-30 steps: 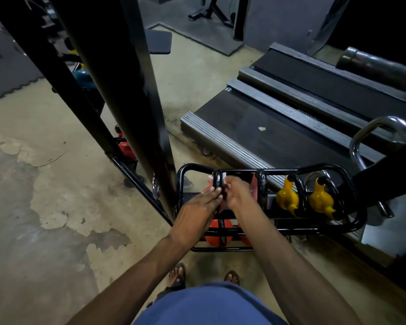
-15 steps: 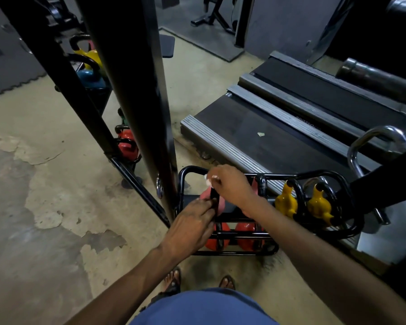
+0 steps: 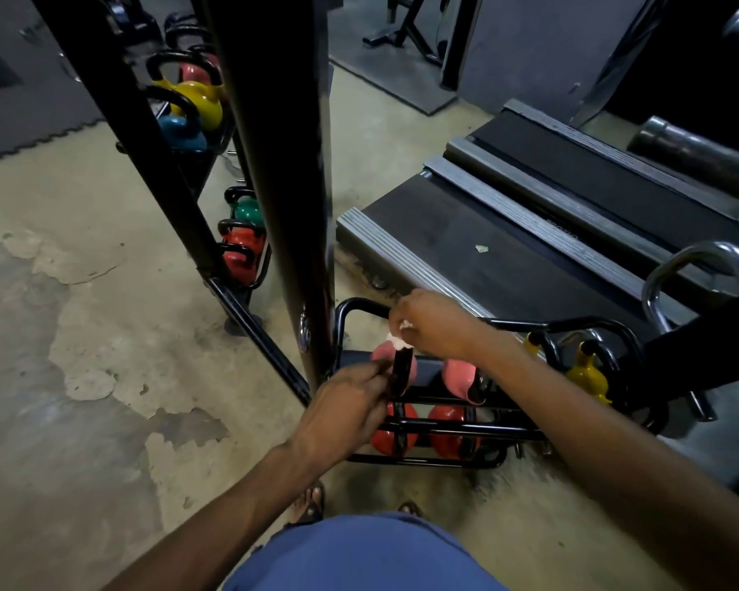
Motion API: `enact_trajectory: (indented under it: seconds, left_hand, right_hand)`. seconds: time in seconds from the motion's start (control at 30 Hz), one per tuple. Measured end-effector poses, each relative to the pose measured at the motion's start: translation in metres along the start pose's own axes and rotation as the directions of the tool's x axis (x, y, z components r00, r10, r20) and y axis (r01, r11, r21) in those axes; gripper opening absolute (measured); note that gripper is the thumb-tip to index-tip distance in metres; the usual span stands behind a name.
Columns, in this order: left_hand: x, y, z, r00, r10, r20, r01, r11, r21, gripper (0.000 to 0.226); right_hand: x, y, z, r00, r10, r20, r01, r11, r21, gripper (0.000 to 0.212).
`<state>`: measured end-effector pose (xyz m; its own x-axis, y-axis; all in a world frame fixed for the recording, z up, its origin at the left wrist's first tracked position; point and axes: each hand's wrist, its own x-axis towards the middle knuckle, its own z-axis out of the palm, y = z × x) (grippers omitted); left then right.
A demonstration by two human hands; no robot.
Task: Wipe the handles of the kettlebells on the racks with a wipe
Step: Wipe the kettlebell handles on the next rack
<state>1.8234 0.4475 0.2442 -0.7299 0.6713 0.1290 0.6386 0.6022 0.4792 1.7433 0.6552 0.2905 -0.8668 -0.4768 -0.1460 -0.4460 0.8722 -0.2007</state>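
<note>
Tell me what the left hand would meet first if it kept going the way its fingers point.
The black handle of a pink kettlebell: the left hand points straight at it, fingertips seemingly touching it. Depth is unclear, but nothing shows between them.

1. The wipe (image 3: 399,341) is mostly hidden inside the right hand (image 3: 436,324).
2. The black post (image 3: 282,164) covers parts of the kettlebells (image 3: 201,104) behind it.
3. The treadmill (image 3: 530,232) runs off the right edge.

No legible text, brand, number or sign; faint marking on the treadmill rail (image 3: 566,233) too blurred.
</note>
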Motion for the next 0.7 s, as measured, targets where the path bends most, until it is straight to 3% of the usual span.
enact_trajectory:
  seconds: [0.07, 0.13, 0.2, 0.3, 0.37, 0.43, 0.5, 0.63, 0.7]
  left_hand:
    - [0.009, -0.002, -0.010, 0.995, -0.068, -0.073, 0.061, 0.994, -0.087, 0.040]
    - [0.026, -0.003, -0.018, 0.986, -0.138, -0.092, 0.125, 0.984, -0.126, 0.049]
    - [0.050, -0.007, -0.023, 0.981, -0.194, 0.014, 0.194, 0.972, -0.131, 0.066]
    - [0.088, -0.019, -0.019, 0.957, -0.151, 0.249, 0.126, 0.985, 0.114, 0.101]
    - [0.107, -0.022, -0.017, 0.920, -0.131, 0.370, 0.044, 0.971, 0.234, 0.108]
    - [0.118, -0.023, -0.017, 0.884, -0.138, 0.446, 0.038, 0.973, 0.226, 0.106]
    - [0.122, -0.024, -0.017, 0.885, -0.129, 0.447, 0.041, 0.979, 0.200, 0.104]
    - [0.120, -0.023, -0.016, 0.882, -0.112, 0.459, 0.018, 0.979, 0.204, 0.108]
    - [0.121, -0.021, -0.017, 0.880, -0.105, 0.463, 0.008, 0.978, 0.207, 0.109]
  right_hand:
    - [-0.023, -0.006, 0.025, 0.971, 0.145, -0.191, -0.108, 0.976, 0.191, 0.014]
    - [-0.045, -0.017, 0.057, 0.872, 0.377, -0.314, -0.188, 0.847, 0.497, 0.016]
    - [-0.055, -0.031, 0.081, 0.743, 0.612, -0.270, -0.206, 0.593, 0.778, 0.014]
    - [-0.044, -0.036, 0.095, 0.589, 0.808, 0.016, -0.193, 0.121, 0.974, 0.009]
    - [-0.028, -0.026, 0.089, 0.534, 0.825, 0.186, -0.144, -0.127, 0.981, 0.010]
    - [-0.014, -0.019, 0.076, 0.538, 0.776, 0.330, -0.038, -0.369, 0.929, 0.008]
    - [-0.008, -0.022, 0.063, 0.540, 0.708, 0.456, -0.007, -0.537, 0.843, 0.018]
    - [-0.009, -0.029, 0.061, 0.588, 0.565, 0.579, -0.136, -0.637, 0.759, 0.024]
    - [-0.005, -0.030, 0.053, 0.600, 0.518, 0.609, -0.112, -0.700, 0.706, 0.033]
